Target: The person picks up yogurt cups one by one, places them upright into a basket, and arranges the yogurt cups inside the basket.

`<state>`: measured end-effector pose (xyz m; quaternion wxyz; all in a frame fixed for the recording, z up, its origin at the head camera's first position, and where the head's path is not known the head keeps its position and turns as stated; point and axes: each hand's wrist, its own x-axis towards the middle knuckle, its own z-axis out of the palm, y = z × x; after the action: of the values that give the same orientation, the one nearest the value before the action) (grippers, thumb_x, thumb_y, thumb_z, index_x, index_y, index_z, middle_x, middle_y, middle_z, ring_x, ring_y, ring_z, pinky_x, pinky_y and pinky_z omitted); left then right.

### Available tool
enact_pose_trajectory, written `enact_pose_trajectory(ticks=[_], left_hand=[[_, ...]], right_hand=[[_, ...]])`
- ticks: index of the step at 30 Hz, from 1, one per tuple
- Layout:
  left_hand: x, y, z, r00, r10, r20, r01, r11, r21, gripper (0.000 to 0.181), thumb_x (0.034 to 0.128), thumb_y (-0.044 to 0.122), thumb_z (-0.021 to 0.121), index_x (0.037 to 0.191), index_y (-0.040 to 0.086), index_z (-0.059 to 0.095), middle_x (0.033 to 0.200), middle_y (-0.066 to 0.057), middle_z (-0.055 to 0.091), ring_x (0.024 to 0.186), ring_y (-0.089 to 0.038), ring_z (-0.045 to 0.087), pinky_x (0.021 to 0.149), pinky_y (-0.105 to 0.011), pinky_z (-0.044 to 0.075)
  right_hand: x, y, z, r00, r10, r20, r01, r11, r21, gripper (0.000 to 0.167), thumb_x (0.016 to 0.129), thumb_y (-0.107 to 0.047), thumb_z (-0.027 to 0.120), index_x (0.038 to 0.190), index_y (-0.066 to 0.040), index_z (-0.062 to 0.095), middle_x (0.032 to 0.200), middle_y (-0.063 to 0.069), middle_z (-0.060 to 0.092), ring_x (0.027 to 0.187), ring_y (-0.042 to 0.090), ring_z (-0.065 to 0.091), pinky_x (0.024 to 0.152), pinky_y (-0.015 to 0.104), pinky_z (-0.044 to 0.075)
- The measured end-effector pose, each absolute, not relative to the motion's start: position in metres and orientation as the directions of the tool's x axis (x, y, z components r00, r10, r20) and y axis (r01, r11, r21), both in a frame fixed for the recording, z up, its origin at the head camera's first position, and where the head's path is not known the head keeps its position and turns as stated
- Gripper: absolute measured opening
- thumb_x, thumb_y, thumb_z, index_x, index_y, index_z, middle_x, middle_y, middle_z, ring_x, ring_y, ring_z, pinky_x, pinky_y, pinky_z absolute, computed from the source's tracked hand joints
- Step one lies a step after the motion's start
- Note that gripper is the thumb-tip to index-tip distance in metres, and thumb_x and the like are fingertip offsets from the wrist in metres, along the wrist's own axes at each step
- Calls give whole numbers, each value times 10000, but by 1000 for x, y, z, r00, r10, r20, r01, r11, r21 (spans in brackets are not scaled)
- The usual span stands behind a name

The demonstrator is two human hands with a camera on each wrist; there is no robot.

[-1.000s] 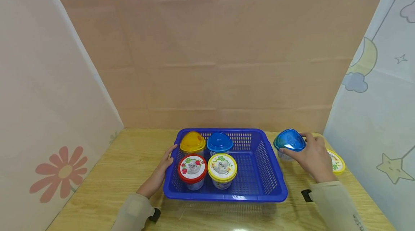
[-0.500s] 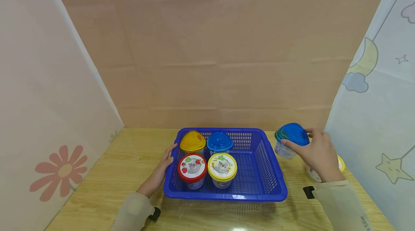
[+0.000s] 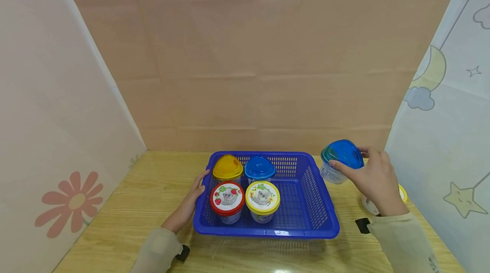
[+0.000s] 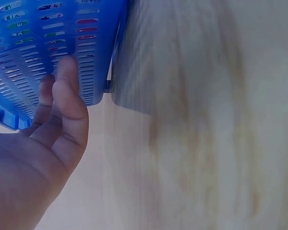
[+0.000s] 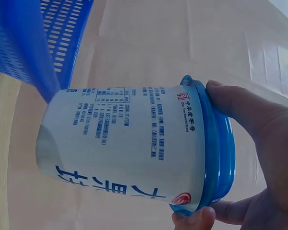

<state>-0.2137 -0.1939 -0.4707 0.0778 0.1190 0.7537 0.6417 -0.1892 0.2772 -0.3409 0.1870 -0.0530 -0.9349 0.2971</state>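
Note:
A white tub with a blue lid (image 3: pixel 342 154) is tilted in the air just beyond the right side of the blue plastic basket (image 3: pixel 266 233). My right hand (image 3: pixel 379 179) grips it by the lid, thumb on one side and fingers on the other. Printed text covers its white side (image 5: pixel 125 134) in the right wrist view. At the basket's left wall rests my left hand (image 3: pixel 189 200), its relaxed fingers (image 4: pixel 72 103) touching the outside. The basket holds a yellow-lidded tub (image 3: pixel 227 167), a blue-lidded tub (image 3: pixel 260 167), a red-rimmed tub (image 3: pixel 227 198) and a yellow-rimmed tub (image 3: pixel 262 197).
Another yellow-rimmed tub (image 3: pixel 403 194) lies on the wooden table (image 3: pixel 153 183) at the right, partly hidden behind my right hand and forearm. A tan sheet (image 3: pixel 252 60) hangs behind the table. Patterned panels (image 3: pixel 451 145) stand at both sides.
My right hand has lifted the blue-lidded tub off the table, tilted it and brought it slightly left towards the basket. The left hand and the basket stay in place.

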Motion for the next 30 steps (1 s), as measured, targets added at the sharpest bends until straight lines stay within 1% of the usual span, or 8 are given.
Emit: enact_pose_trajectory(ticks=[3, 6, 10, 15, 18, 25, 30], left_hand=[[-214, -194, -470, -957, 286, 48, 93, 145, 985, 503, 1091, 377, 279, 1583, 331, 184, 1664, -73, 85, 1471, -382, 239, 1136, -526, 288], [-215, -194, -471, -958, 282, 43, 90, 155, 984, 504, 1089, 391, 281, 1581, 342, 183, 1667, -64, 73, 1477, -384, 225, 1146, -561, 272], [-216, -194, -473, -961, 274, 36, 81, 155, 985, 503, 1086, 400, 289, 1577, 351, 192, 1666, -67, 81, 1470, -392, 243, 1140, -569, 292], [-216, -195, -473, -960, 277, 40, 82, 142, 987, 505, 1085, 394, 295, 1578, 351, 193, 1664, -72, 87, 1454, -399, 274, 1117, -537, 337], [-216, -195, -473, -958, 283, 41, 84, 141, 986, 505, 1086, 399, 291, 1578, 354, 184, 1664, -69, 80, 1456, -401, 270, 1118, -544, 341], [-216, -194, -474, -960, 278, 42, 85, 145, 986, 513, 1086, 394, 292, 1583, 335, 181, 1664, -73, 75, 1462, -400, 254, 1123, -547, 325], [-216, -193, -474, -961, 273, 47, 88, 140, 986, 509, 1087, 378, 289, 1582, 329, 185, 1661, -86, 85, 1455, -403, 267, 1118, -537, 333]], right_hand=[[-189, 275, -338, -919, 201, 339, -32, 818, -575, 953, 823, -643, 704, 1394, 71, 436, 1316, 337, 444, 1145, 494, 414, 811, 655, 436], [-189, 272, -336, -919, 189, 347, -47, 819, -571, 950, 827, -639, 703, 1387, 82, 439, 1308, 335, 453, 1151, 500, 418, 826, 668, 433], [-188, 268, -334, -923, 176, 341, -56, 816, -575, 954, 827, -645, 699, 1390, 80, 437, 1318, 332, 458, 1166, 509, 422, 841, 678, 421], [-189, 263, -333, -925, 162, 343, -77, 806, -588, 948, 823, -646, 704, 1384, 74, 448, 1329, 324, 479, 1190, 510, 432, 858, 682, 416], [-190, 260, -332, -928, 158, 337, -82, 797, -599, 955, 821, -652, 703, 1390, 71, 444, 1334, 319, 480, 1201, 506, 427, 861, 683, 423], [-194, 251, -333, -948, 158, 276, -56, 772, -633, 1011, 817, -685, 681, 1433, 63, 393, 1366, 321, 456, 1206, 513, 427, 862, 671, 448], [-197, 247, -335, -947, 149, 284, -67, 773, -631, 997, 810, -687, 687, 1410, 62, 419, 1350, 313, 472, 1182, 502, 445, 838, 646, 457]])
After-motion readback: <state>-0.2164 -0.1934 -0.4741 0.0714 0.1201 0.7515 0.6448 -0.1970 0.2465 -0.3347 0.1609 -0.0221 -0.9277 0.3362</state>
